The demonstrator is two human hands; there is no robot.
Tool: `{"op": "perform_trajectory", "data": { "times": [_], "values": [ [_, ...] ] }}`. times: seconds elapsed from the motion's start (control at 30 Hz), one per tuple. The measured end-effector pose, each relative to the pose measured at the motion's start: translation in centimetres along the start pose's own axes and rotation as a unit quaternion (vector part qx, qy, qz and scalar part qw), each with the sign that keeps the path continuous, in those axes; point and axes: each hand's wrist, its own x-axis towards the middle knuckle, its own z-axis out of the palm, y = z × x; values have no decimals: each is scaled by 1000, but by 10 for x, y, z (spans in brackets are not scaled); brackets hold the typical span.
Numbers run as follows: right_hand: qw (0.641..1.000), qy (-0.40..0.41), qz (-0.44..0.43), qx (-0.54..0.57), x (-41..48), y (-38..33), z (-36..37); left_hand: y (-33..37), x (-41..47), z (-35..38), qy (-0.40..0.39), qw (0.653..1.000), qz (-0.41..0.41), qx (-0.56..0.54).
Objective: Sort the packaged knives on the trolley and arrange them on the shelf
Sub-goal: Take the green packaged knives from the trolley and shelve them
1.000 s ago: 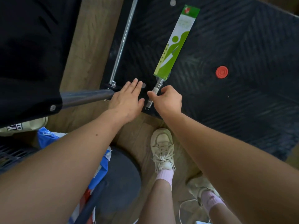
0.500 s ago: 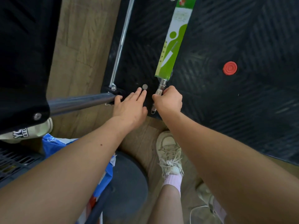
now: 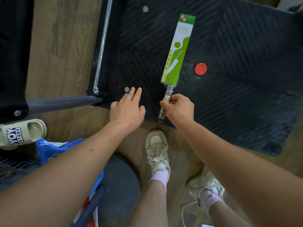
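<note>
The right hand (image 3: pixel 178 108) is curled round the steel handle of the knife (image 3: pixel 176 53), thumb and fingers pinching it just inside the near edge of the trolley (image 3: pixel 237 99). The left hand (image 3: pixel 127 110) holds nothing. Its fingers are straight and spread over the trolley's near-left corner, near the right hand but apart from the knife. Whether its palm touches the deck I cannot tell.

The knife's blade sits in a green and white card sleeve that runs away from the person toward the middle of the deck, and the handle's ring end reaches the near edge. Whether the knife rests on the deck or is already lifted is not clear. A red disc (image 3: pixel 200 68) sits on the deck to the right of the sleeve, apart from it.

This is the only packaged knife in view on the trolley, so the sorting looks nearly done — it may be the last one. It has not yet gone to the shelf, which is out of view, so the arrangement there cannot be checked.
</note>
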Motion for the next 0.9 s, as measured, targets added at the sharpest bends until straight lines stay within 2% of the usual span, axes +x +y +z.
{"op": "perform_trajectory", "data": {
  "times": [0.33, 0.5, 0.7, 0.9],
  "values": [
    [996, 35, -81, 4, -70, -20, -147, 106, -61, -83, 81, 993, 63, -63],
    [991, 64, -114, -3, -129, -35, -236, 155, -120, -134, 143, 981, 124, -50],
    [985, 107, -137, -6, -203, -62, -337, 206, -206, -199, 239, 943, 195, -121],
    [975, 131, -177, 24, -284, -73, -418, 254, -297, -252, 249, 921, 255, -154]
  ]
}}
